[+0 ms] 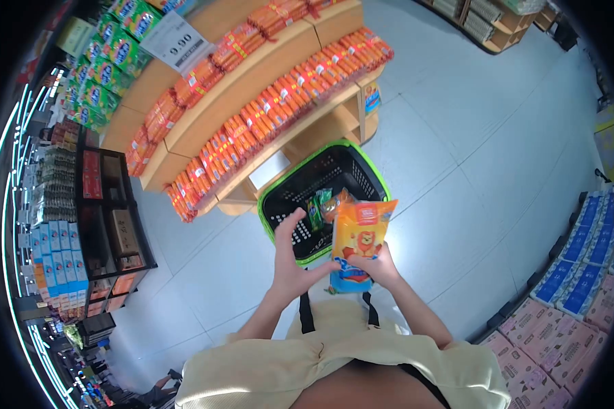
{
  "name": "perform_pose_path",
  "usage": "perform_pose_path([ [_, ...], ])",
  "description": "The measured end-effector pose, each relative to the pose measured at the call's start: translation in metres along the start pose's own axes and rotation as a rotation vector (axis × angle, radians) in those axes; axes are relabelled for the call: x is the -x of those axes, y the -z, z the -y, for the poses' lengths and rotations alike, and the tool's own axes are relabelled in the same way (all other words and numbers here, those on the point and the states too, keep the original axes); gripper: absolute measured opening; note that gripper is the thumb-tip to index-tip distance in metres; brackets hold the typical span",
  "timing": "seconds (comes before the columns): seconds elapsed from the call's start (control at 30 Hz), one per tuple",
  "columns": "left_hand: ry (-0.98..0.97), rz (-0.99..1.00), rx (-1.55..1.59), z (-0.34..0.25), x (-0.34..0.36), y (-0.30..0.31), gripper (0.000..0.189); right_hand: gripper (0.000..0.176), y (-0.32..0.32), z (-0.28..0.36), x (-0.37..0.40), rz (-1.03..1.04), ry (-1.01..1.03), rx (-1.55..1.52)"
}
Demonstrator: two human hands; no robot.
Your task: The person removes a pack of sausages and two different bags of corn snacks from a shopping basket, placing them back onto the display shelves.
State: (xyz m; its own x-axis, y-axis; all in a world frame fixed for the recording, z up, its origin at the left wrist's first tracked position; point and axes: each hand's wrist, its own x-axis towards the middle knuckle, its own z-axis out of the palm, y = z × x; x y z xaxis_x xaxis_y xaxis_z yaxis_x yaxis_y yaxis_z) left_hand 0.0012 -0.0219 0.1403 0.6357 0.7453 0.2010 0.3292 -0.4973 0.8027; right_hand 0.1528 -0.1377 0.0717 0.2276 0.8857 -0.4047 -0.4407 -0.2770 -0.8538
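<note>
My right hand (378, 267) grips the lower right side of an orange-and-blue snack bag (363, 235) with a cartoon lion on its front, thumb across the front. My left hand (292, 262) is open, fingers spread and pointing up, with the thumb tip right at the bag's lower left edge. Behind the bag is a black shopping basket (286, 185) with a bright green rim. Inside it lie a green packet (314, 215) and a brownish wrapped item (335, 203), the latter partly hidden by the bag.
A curved wooden display shelf (252, 88) carries rows of orange-red packs (280, 102) beyond the basket. Green packs (106, 75) and a 9.90 price sign (177, 42) stand upper left. A black shelf (102, 204) is at left; blue-and-white packs (580, 235) and pink boxes (546, 334) are at right.
</note>
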Motion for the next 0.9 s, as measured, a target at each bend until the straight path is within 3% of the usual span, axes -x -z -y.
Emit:
perform_pose_path([
  [0.07, 0.247, 0.359, 0.527, -0.021, 0.011, -0.010, 0.087, 0.043, 0.002, 0.013, 0.034, -0.079, 0.226, -0.386],
  [0.1, 0.347, 0.453, 0.869, -0.027, 0.020, -0.024, 0.081, 0.043, 0.002, 0.024, 0.050, -0.136, 0.273, -0.383],
  [0.13, 0.366, 0.571, 0.840, -0.043, 0.020, -0.028, 0.075, 0.043, -0.001, 0.040, 0.064, -0.193, 0.314, -0.390],
  [0.2, 0.196, 0.509, 0.694, -0.083, 0.016, -0.034, 0.071, 0.045, 0.002, 0.074, 0.089, -0.168, 0.325, -0.208],
  [0.27, 0.144, 0.528, 0.691, -0.095, 0.003, -0.032, 0.070, 0.048, 0.005, 0.098, 0.106, -0.078, 0.396, 0.024],
  [0.33, 0.089, 0.541, 0.704, -0.107, -0.012, -0.032, 0.069, 0.051, 0.003, 0.124, 0.120, -0.061, 0.422, 0.037],
  [0.47, -0.191, 0.555, 0.548, -0.141, -0.046, -0.010, 0.069, 0.064, 0.014, 0.156, 0.127, 0.013, 0.535, 0.165],
  [0.5, -0.296, 0.543, 0.526, -0.149, -0.055, -0.007, 0.069, 0.063, 0.019, 0.167, 0.128, 0.059, 0.642, 0.357],
  [0.53, -0.398, 0.534, 0.503, -0.156, -0.065, -0.004, 0.070, 0.063, 0.024, 0.176, 0.125, 0.104, 0.745, 0.549],
  [0.67, -0.443, 0.573, 0.670, -0.154, -0.110, -0.020, 0.071, 0.071, 0.054, 0.202, 0.082, 0.150, 0.697, 0.665],
  [0.7, -0.404, 0.610, 0.694, -0.147, -0.124, -0.027, 0.077, 0.073, 0.054, 0.210, 0.073, 0.065, 0.561, 0.501],
  [0.73, -0.407, 0.604, 0.694, -0.146, -0.139, -0.025, 0.077, 0.073, 0.056, 0.220, 0.061, 0.068, 0.562, 0.505],
  [0.8, -0.461, 0.615, 0.498, -0.145, -0.171, -0.020, 0.081, 0.069, 0.059, 0.245, 0.035, -0.003, 0.775, 0.792],
  [0.83, -0.464, 0.619, 0.500, -0.143, -0.185, -0.018, 0.081, 0.054, 0.063, 0.261, 0.023, 0.019, 0.977, 1.008],
  [0.9, -0.591, 0.519, 0.307, -0.137, -0.203, -0.014, 0.083, 0.057, 0.075, 0.267, 0.002, 0.057, 0.967, 0.979],
])
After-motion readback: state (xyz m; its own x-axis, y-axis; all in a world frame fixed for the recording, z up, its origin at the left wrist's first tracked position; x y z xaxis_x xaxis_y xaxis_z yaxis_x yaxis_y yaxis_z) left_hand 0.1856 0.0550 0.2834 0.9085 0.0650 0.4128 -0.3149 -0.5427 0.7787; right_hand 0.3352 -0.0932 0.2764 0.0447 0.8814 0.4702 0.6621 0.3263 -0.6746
